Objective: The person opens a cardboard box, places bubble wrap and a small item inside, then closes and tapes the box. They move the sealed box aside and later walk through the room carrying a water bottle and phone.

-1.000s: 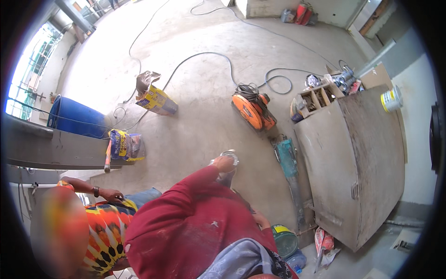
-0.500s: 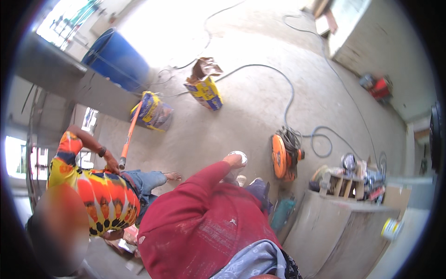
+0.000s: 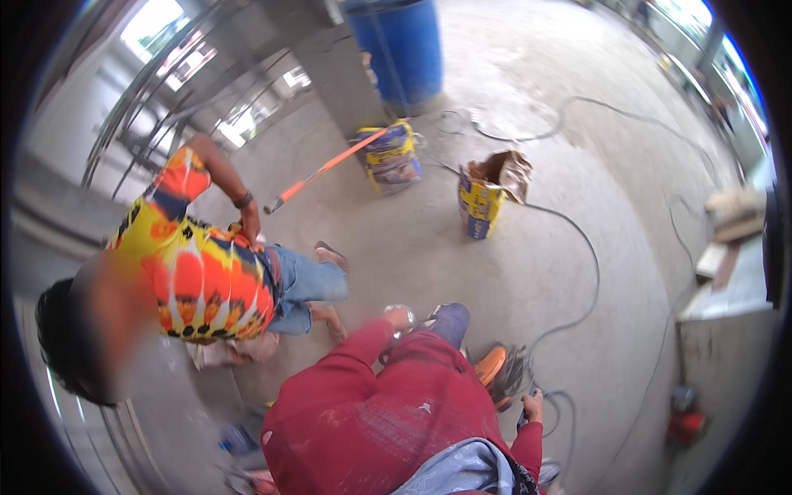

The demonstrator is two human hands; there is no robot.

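Observation:
In front of my body, my left hand (image 3: 391, 316) is closed around a whitish, shiny thing with a round top (image 3: 403, 317); its kind cannot be made out. My right hand (image 3: 534, 406) is low at the right, fingers curled on a small dark object (image 3: 522, 420) mostly hidden by the hand. Just beyond the right hand lies an orange and black machine (image 3: 491, 365) with a coiled cord, partly covered by my leg. A grey hose (image 3: 596, 280) runs from beside it across the concrete floor.
At my left stands a person in a colourful shirt (image 3: 206, 280), hand at the waist. An orange pole (image 3: 326, 169) leans against a yellow-blue sack (image 3: 389, 157) by a pillar. An open paper sack (image 3: 481, 206) and a blue barrel (image 3: 404, 54) stand ahead.
My view has swung left, so the sacks and barrel sit further right. My left hand, still gripping the whitish thing, is lower in view. My right hand has come into sight.

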